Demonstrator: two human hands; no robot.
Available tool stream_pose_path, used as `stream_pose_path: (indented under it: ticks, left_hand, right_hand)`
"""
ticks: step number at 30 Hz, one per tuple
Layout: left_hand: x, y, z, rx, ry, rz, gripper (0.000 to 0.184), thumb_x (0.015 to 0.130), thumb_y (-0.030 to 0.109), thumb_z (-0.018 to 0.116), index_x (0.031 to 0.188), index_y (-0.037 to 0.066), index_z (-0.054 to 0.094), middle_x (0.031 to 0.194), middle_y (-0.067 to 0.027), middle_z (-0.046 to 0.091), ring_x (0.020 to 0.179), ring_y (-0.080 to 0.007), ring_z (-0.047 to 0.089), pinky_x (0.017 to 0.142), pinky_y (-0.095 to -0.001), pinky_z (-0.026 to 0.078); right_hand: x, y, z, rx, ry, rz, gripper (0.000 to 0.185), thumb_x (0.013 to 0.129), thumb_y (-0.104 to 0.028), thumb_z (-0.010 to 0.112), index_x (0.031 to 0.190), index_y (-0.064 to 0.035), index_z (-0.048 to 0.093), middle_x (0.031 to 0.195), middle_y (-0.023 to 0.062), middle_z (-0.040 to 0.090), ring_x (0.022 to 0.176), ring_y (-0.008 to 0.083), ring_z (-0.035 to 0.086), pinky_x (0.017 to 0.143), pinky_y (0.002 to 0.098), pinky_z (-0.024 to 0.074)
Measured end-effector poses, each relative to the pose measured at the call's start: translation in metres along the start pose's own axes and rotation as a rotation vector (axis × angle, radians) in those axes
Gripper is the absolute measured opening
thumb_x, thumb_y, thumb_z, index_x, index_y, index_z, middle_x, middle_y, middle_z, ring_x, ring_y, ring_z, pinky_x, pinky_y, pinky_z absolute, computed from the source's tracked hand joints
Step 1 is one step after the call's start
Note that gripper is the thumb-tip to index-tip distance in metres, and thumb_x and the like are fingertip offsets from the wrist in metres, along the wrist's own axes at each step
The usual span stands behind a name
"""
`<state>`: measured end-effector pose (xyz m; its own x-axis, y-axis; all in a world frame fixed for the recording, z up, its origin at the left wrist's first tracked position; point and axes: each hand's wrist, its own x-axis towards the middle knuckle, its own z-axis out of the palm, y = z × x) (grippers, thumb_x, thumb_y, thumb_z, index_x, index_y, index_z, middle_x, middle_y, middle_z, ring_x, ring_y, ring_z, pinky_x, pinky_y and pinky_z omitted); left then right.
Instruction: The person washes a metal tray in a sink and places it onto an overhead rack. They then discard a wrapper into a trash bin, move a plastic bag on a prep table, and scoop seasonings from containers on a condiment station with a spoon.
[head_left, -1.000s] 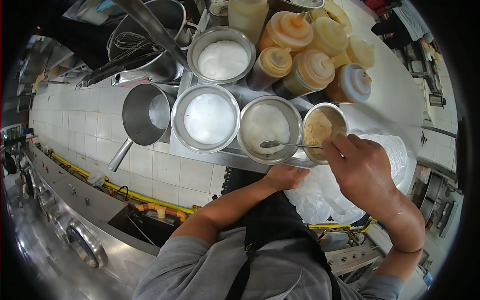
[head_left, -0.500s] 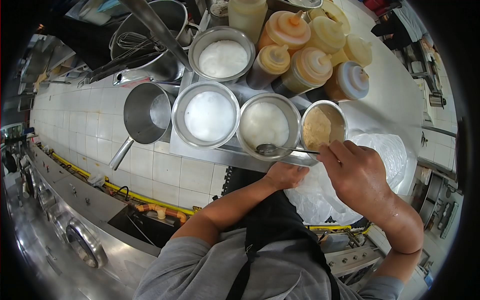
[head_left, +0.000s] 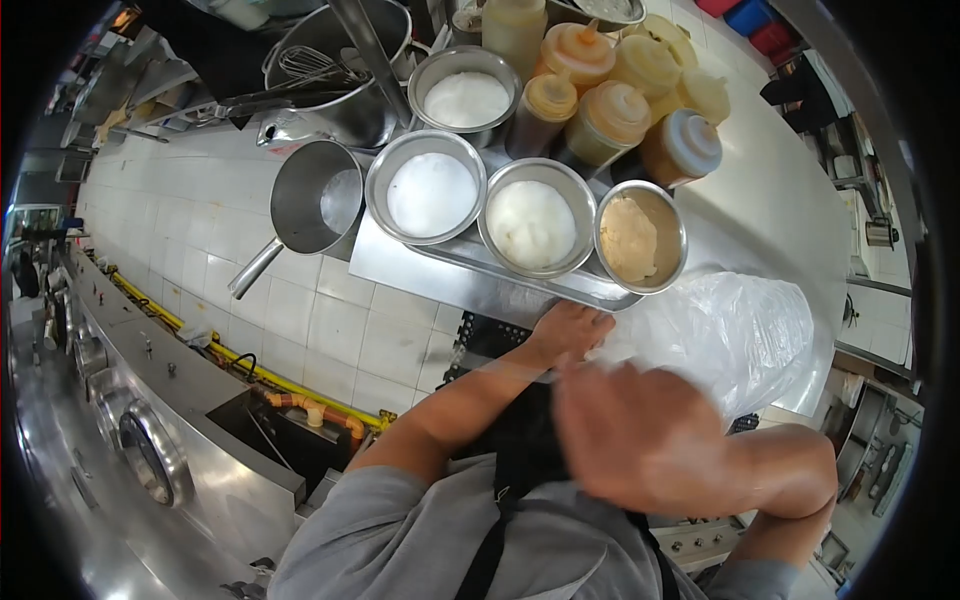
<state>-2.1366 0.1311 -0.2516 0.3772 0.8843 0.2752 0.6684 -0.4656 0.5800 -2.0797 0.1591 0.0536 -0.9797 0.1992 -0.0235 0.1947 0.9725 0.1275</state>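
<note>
My left hand (head_left: pixel 572 333) is at the table's front edge, fingers curled at the near edge of a clear plastic bag (head_left: pixel 745 325). Motion smears my right hand (head_left: pixel 640 430), which is raised in front of my apron. A faint streak of the spoon (head_left: pixel 505 370) runs leftward from its closed fingers. Beyond the hands stand a metal bowl of tan powder (head_left: pixel 628 240), a bowl of off-white granules (head_left: pixel 532 225) and a bowl of white granules (head_left: pixel 432 195). Another bowl of white granules (head_left: pixel 467 100) is behind them.
Several squeeze bottles (head_left: pixel 608 115) crowd the back of the steel table (head_left: pixel 790 225). A saucepan (head_left: pixel 310 200) sits left of the bowls, its handle pointing toward me. Behind it is a large pot (head_left: pixel 365 110) with a whisk (head_left: pixel 310 65). A steel counter (head_left: pixel 180 365) runs along the left.
My right hand has moved from the powder bowl back toward my body, taking the spoon off the bowls. My left hand stays at the bag's edge. The view has shifted slightly.
</note>
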Motion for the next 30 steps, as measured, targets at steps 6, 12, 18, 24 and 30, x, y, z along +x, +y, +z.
stream_pose_path:
  ticks: [6, 12, 18, 24, 30]
  left_hand:
    - [0.001, 0.022, -0.013, 0.089, 0.12, -0.247, 0.035, 0.073, 0.021, 0.064, 0.105, 0.01, 0.056, 0.101, -0.0104, 0.057, 0.1, -0.0308, 0.055, 0.086, -0.0412, 0.044]
    - [-0.003, 0.0, 0.001, 0.001, 0.06, -0.05, 0.059, 0.05, 0.019, 0.081, 0.101, 0.013, 0.054, 0.095, -0.008, 0.056, 0.097, -0.0285, 0.057, 0.082, -0.0396, 0.046]
    - [-0.002, -0.002, -0.001, -0.037, 0.024, -0.051, 0.046, 0.058, 0.021, 0.077, 0.099, 0.013, 0.055, 0.096, -0.0068, 0.055, 0.097, -0.0287, 0.055, 0.079, -0.0409, 0.044]
    - [-0.003, -0.008, 0.013, -0.038, 0.052, -0.047, 0.039, 0.061, 0.022, 0.073, 0.096, 0.011, 0.057, 0.093, -0.0084, 0.055, 0.094, -0.0283, 0.057, 0.079, -0.0404, 0.045]
    - [-0.004, -0.012, 0.021, -0.015, 0.208, 0.0, 0.026, 0.072, 0.022, 0.063, 0.095, 0.01, 0.059, 0.094, -0.0092, 0.056, 0.096, -0.029, 0.056, 0.078, -0.0405, 0.046]
  right_hand:
    - [0.009, 0.001, 0.004, -0.051, 0.143, 0.067, 0.035, 0.068, -0.013, 0.063, 0.098, 0.0057, 0.062, 0.074, 0.0063, 0.055, 0.058, 0.0162, 0.054, 0.045, 0.0259, 0.0416]
    - [-0.011, 0.052, 0.009, 0.041, 0.231, 0.287, 0.026, 0.073, -0.007, 0.062, 0.098, -0.0019, 0.059, 0.075, 0.0065, 0.055, 0.062, 0.0247, 0.059, 0.055, 0.0349, 0.0485]
    - [0.021, 0.053, 0.015, 0.191, 0.262, 0.43, 0.015, 0.082, -0.006, 0.058, 0.097, -0.0049, 0.058, 0.084, 0.0096, 0.057, 0.067, 0.0294, 0.062, 0.057, 0.0394, 0.0496]
    - [0.075, 0.05, 0.046, 0.126, 0.117, 0.343, 0.016, 0.075, -0.005, 0.057, 0.091, -0.004, 0.058, 0.08, 0.0089, 0.054, 0.062, 0.0269, 0.063, 0.056, 0.039, 0.0505]
    - [0.107, 0.054, 0.053, 0.115, -0.061, 0.347, 0.014, 0.082, -0.008, 0.059, 0.096, -0.0044, 0.061, 0.082, 0.0094, 0.054, 0.064, 0.0283, 0.062, 0.057, 0.0389, 0.0503]
